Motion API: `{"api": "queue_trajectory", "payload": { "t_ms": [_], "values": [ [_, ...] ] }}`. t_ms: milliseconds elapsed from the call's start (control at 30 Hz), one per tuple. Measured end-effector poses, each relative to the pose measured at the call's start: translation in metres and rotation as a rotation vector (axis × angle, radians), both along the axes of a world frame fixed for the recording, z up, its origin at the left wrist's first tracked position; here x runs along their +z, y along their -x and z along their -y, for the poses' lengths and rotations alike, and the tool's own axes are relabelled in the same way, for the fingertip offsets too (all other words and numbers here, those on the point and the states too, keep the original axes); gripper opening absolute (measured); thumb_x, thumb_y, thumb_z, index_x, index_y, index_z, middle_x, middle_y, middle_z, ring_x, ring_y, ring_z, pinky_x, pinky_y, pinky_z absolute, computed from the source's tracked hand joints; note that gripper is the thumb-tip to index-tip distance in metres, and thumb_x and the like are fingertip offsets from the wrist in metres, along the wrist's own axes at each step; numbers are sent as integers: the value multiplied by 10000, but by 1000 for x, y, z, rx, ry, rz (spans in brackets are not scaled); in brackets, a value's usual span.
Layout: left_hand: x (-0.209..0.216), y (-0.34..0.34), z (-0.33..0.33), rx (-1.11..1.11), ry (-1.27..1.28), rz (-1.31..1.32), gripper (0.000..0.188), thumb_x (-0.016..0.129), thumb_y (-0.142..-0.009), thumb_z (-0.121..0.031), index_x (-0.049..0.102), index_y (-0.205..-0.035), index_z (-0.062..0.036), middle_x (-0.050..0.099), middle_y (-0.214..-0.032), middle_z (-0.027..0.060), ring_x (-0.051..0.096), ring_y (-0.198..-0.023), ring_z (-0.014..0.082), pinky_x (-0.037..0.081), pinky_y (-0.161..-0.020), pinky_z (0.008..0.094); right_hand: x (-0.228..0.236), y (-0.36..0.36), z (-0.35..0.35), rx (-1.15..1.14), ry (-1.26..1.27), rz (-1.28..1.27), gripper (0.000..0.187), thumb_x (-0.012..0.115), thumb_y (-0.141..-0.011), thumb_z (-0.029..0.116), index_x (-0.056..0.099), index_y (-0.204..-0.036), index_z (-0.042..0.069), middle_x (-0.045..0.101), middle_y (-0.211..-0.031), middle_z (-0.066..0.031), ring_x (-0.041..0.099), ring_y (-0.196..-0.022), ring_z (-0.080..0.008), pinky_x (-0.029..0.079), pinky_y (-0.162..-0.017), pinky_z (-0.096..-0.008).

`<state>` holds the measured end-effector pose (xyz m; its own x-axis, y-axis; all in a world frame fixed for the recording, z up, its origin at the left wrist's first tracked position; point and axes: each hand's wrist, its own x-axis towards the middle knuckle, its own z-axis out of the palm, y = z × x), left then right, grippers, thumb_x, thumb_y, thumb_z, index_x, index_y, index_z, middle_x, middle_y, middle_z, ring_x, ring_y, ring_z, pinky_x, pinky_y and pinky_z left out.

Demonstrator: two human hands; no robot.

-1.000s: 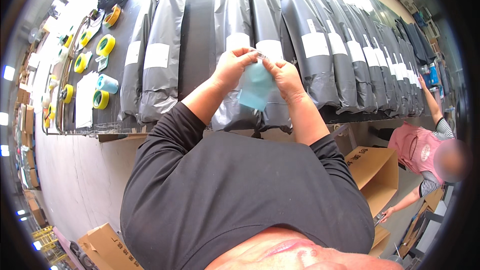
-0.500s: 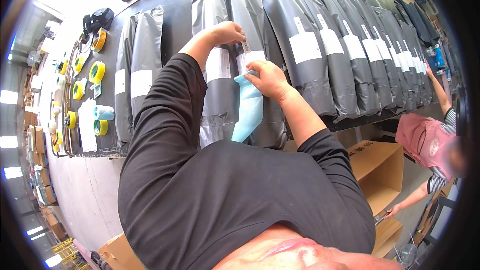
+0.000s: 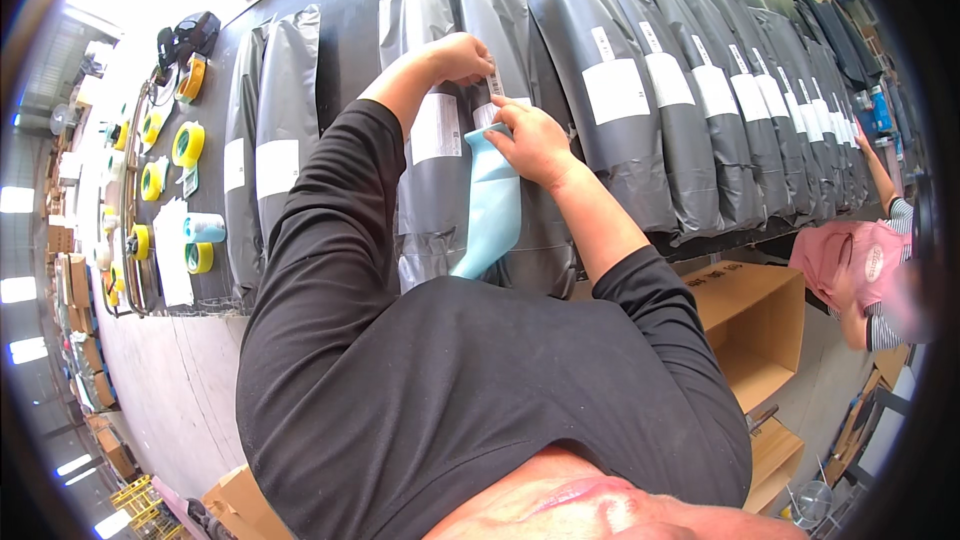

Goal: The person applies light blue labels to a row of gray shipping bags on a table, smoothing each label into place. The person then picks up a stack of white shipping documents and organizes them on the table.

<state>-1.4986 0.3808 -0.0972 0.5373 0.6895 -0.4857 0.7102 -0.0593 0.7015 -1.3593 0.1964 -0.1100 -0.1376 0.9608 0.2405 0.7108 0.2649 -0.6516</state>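
A grey plastic mailing bag lies in front of me among others of its kind. My left hand is closed, its fingertips pinching a narrow printed sticker strip over that bag. Just nearer to me, my right hand grips the top of a light-blue strip between thumb and fingers; it looks like label backing. The strip hangs down over the bag toward my chest. A white label shows partly at the fingertips of my right hand, which hide the rest. Left of it, another bag bears a white label.
Grey bags with white labels line the dark table to the right; two more lie left. Yellow tape rolls sit at the left edge. Open cardboard boxes stand below right, near a person in a pink apron.
My right hand has moved slightly away from me, drawing the light-blue strip up a little. My left hand stays almost in place. The other person's lower arm has come in toward the apron.
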Motion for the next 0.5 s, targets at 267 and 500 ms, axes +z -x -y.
{"api": "queue_trajectory", "payload": {
  "t_ms": [267, 500],
  "values": [
    [1, -3, 19, -186, -481, -67, 389, 787, -713, -294, 678, -960, -14, 646, -929, 122, 636, -853, 232, 520, -766, 342, 5, 8, -4, -58, 126, 93, 237, 677, -818, 243, 639, -946, 47, 595, -1274, -111, 588, -1111, -287, 478, -924, -384],
    [-28, 5, 16, 56, -762, 92, 403, 780, -731, -341, 677, -991, -50, 604, -973, 152, 626, -885, 292, 504, -795, 379, -9, 3, 0, -56, 58, -120, 260, 679, -811, 239, 667, -980, 41, 635, -1195, -138, 605, -1071, -311, 479, -905, -394]
  ]
}}
